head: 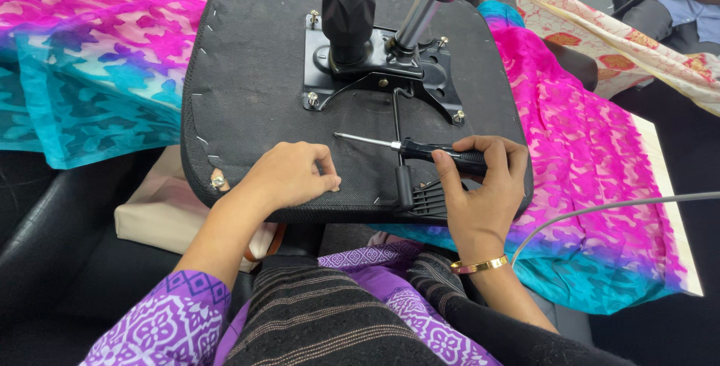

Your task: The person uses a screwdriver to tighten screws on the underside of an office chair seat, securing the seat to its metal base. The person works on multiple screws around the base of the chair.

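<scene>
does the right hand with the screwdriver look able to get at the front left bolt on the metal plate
Probably yes: the right hand holds the screwdriver, its tip pointing toward the bolt, with bare seat underside between them.

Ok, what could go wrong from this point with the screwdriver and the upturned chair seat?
The right hand holds the screwdriver lying flat, its tip pointing towards the left hand; a slip could jab those fingers. The chair seat rests on loose patterned fabric and overhangs the lap, so pressing on it may make it slide or tip.
</scene>
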